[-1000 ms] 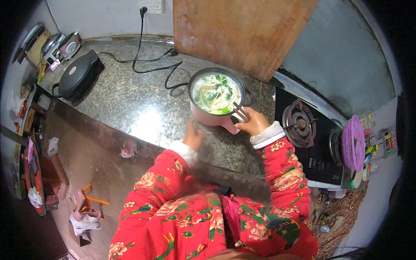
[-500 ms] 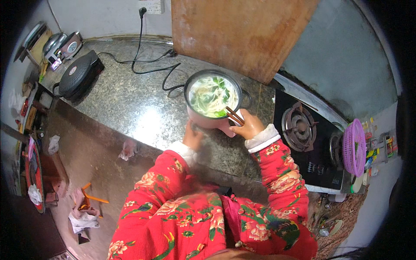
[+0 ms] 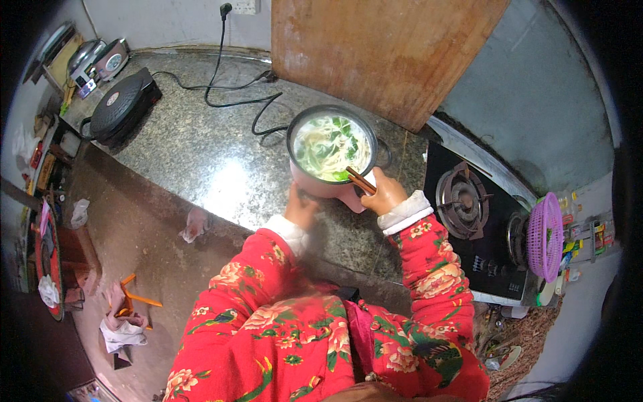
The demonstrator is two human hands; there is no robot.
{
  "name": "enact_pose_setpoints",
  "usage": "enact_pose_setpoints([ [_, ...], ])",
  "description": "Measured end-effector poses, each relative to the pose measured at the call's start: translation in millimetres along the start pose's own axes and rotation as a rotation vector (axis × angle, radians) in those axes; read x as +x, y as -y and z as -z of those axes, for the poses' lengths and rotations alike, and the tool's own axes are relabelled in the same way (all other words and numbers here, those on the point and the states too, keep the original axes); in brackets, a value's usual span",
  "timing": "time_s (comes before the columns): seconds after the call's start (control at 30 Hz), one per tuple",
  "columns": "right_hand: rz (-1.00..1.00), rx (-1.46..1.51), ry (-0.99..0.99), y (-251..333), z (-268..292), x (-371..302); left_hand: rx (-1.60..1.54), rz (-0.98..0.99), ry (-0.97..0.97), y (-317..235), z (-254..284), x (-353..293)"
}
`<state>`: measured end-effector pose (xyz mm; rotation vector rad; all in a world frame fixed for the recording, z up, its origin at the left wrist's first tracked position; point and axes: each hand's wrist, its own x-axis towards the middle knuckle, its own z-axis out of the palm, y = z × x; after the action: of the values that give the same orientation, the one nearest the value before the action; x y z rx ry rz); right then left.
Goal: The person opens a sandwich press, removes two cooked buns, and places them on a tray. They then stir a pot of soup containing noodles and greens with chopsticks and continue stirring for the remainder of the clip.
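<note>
A pink electric pot (image 3: pixel 309 179) with a dark rim stands on the counter, its short handle pointing toward me. Pale noodles (image 3: pixel 328 147) and green leaves (image 3: pixel 345 137) lie in cloudy broth inside it. My right hand (image 3: pixel 387 193) is closed around a pair of brown chopsticks (image 3: pixel 360 179) beside the handle, their tips over the pot's near right rim. At the pot's near left wall is my left hand (image 3: pixel 301 208), slightly blurred, thumb and fingers apart and nothing seen in it. Whether its fingertips press on the wall, I cannot tell.
Right of the pot is a black gas stove (image 3: pixel 462 201), with a purple basket (image 3: pixel 546 238) at its far side. A black electric griddle (image 3: pixel 124 104) sits at the counter's left. A black cord (image 3: pixel 234 106) runs behind the pot. A wooden board (image 3: pixel 382 53) leans against the wall.
The view has shifted slightly. Both hands stay at the pot in nearly the same positions, and the chopsticks remain in my right hand.
</note>
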<state>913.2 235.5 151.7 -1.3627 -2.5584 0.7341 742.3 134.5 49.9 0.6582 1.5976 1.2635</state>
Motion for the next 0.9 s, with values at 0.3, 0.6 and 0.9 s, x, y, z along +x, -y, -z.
enact_pose_setpoints([
  [0.3,-0.008,0.067,0.028,2,3,-1,0.067,-0.122,-0.017,4,4,7],
  [0.6,-0.015,0.062,0.044,-3,0,2,-0.004,-0.025,0.033,-2,8,3],
  [0.9,0.327,-0.06,-0.329,20,63,-30,-0.02,-0.023,0.217,-36,66,-39],
])
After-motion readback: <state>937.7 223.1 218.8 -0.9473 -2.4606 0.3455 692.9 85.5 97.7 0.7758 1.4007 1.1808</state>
